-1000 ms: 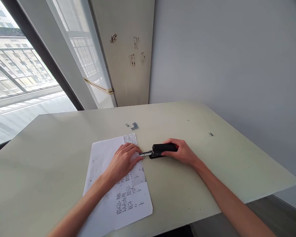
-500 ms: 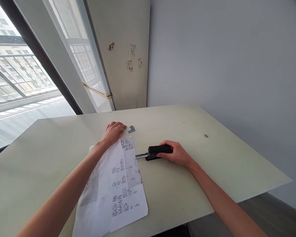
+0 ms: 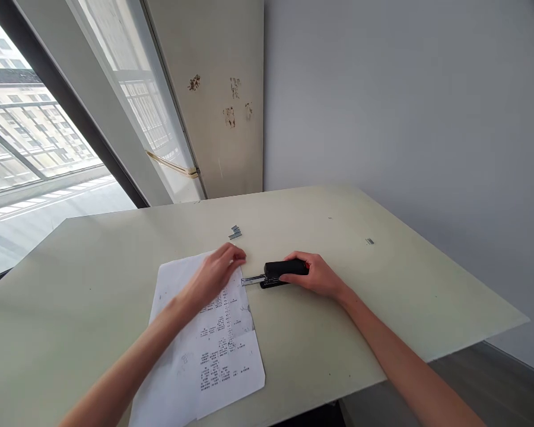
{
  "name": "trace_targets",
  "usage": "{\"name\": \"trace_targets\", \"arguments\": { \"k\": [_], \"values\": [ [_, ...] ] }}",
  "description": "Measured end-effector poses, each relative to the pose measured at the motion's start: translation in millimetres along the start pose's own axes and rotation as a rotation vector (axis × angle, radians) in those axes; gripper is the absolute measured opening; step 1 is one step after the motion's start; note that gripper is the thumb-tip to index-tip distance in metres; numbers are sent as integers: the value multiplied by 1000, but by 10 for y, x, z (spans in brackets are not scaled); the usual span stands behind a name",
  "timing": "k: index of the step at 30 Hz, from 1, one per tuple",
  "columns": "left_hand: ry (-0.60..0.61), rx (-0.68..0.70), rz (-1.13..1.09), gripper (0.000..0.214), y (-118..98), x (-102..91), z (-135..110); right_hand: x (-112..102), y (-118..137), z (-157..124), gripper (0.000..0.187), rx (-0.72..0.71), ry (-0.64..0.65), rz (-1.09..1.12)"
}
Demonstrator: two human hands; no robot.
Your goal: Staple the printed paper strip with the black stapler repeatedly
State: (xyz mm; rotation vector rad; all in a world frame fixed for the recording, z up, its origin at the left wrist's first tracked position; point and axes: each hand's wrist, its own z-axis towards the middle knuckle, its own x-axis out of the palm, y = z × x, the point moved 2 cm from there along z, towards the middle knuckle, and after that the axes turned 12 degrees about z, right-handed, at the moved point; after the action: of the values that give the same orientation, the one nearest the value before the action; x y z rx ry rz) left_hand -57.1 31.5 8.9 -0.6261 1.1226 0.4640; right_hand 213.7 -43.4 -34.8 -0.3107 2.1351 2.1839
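A black stapler (image 3: 281,270) lies on the pale green table (image 3: 382,296) with its metal staple track (image 3: 250,280) slid out to the left. My right hand (image 3: 318,276) is closed over the stapler's back end and holds it down. My left hand (image 3: 218,274) hovers over the top of a printed paper sheet (image 3: 209,344), its fingertips pinched together just left of the track's tip. What the fingers pinch is too small to see. A small pile of staple strips (image 3: 235,232) lies just beyond the sheet.
One stray staple strip (image 3: 369,241) lies far right on the table. A grey wall stands behind the table, and a large window with a door frame is at the left. The table's near and right edges drop to the floor.
My left hand reached out to the staple pile, then drew back to the stapler's track with its fingers pinched. The lone piece left of the pile is gone. The right hand stayed on the stapler.
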Motion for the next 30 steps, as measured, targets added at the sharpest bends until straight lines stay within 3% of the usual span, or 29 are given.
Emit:
{"name": "trace_targets", "arguments": {
  "k": [3,6,30],
  "values": [
    [70,96,35,29,-300,31,-114,1,-8,-1,37,4,7,-2],
    [57,140,96,28,-410,64,-156,1,-3,-6,38,-5,9,-2],
    [-32,96,65,22,-392,124,-260,-12,45,-8,42,4,4,-9]
  ]
}}
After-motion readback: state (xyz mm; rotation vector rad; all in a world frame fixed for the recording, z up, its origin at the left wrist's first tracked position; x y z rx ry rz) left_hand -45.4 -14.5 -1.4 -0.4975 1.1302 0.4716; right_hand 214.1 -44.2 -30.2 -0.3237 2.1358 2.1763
